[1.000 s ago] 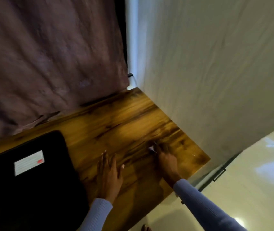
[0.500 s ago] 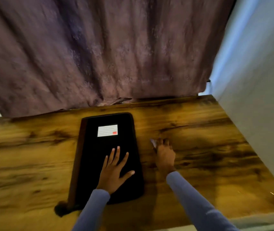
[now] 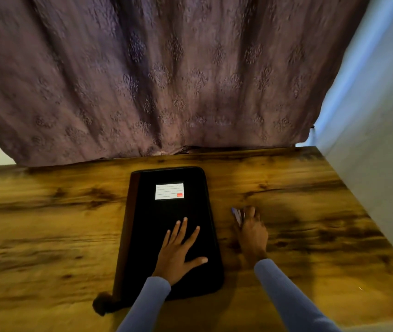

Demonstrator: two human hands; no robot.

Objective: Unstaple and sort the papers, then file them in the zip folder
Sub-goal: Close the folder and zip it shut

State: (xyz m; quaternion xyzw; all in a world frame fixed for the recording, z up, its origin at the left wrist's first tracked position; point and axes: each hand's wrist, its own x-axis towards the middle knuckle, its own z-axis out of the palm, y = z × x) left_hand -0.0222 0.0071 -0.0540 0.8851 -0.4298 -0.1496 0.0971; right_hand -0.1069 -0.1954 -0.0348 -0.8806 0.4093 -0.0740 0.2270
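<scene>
A black zip folder point(image 3: 166, 212) lies closed on the wooden table point(image 3: 47, 224), with a white label point(image 3: 169, 191) near its far end. My left hand point(image 3: 178, 250) rests flat on the folder's near half, fingers spread. To the right of the folder, my right hand point(image 3: 250, 228) lies on the table with its fingers curled round a small pale tool point(image 3: 237, 215), which is blurred and partly hidden. No papers are in view.
A purple patterned curtain point(image 3: 166, 80) hangs behind the table's far edge. A pale wall point(image 3: 382, 140) runs along the table's right side. A dark strap or pull point(image 3: 102, 305) sticks out at the folder's near left corner.
The view has swung left from the table's right corner to the folder. My left hand has moved from the bare wood onto the folder. My right hand keeps hold of the small tool.
</scene>
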